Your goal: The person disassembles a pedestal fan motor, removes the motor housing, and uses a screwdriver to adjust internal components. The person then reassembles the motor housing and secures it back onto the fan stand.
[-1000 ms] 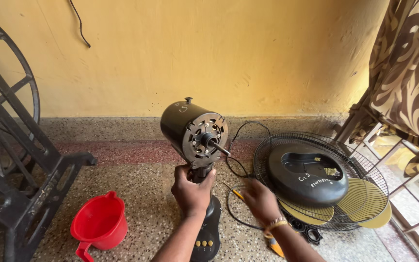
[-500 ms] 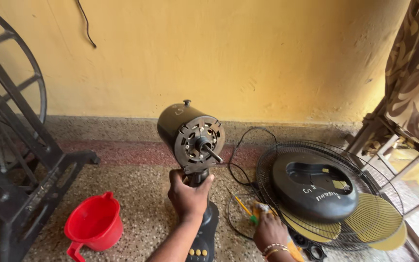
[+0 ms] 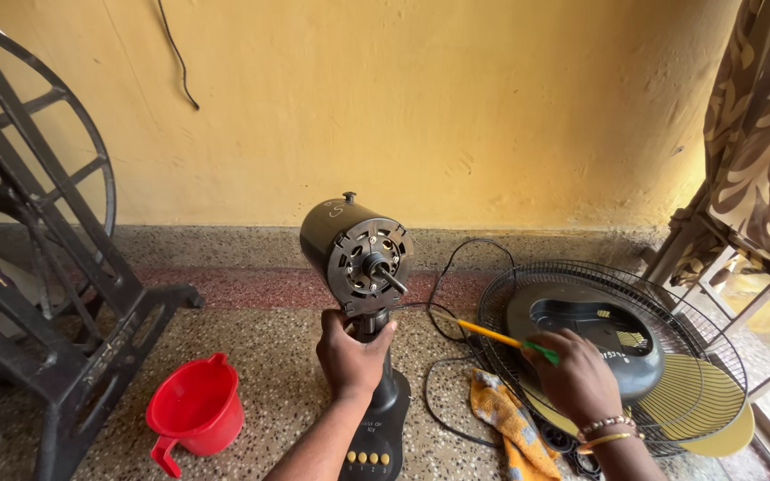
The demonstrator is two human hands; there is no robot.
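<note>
Gripping the neck of the fan stand just below the fan motor (image 3: 356, 256), the left hand (image 3: 352, 354) is clenched around the black column and keeps the unit upright on the speckled floor (image 3: 251, 356). The bare motor shaft (image 3: 389, 277) points toward the camera with no blade mounted.

Change since half a second ago: the right hand (image 3: 577, 379), which was low at the near edge of the floor beside the cloth, has risen and now grasps a screwdriver (image 3: 505, 339) with a yellow shaft and green handle. The hand lies over the near rim of the wire fan guard (image 3: 670, 312); the tool's tip points left toward the motor. A second ago the same hand was reaching down empty. Judgement: the tool has been collected and is being brought toward the motor face, so the work has moved from fetching to fastening or loosening at the housing.

Count of items in view:
- Motor on stand: one, centre of the floor.
- Control panel (image 3: 369, 456) with yellow buttons: one, at the stand base; four buttons show.
- Guard: one, at the right, lying flat.
- Dark rear cover (image 3: 599, 334): one, resting in the guard.
- Yellowish blade (image 3: 706, 401): one assembly, under the guard.
- Orange cloth (image 3: 510, 428): one, just beside the guard's near rim.
- Red jug (image 3: 196, 411): one, left of the stand.
- Black cable (image 3: 443, 356): one, looped between stand and guard.
</note>
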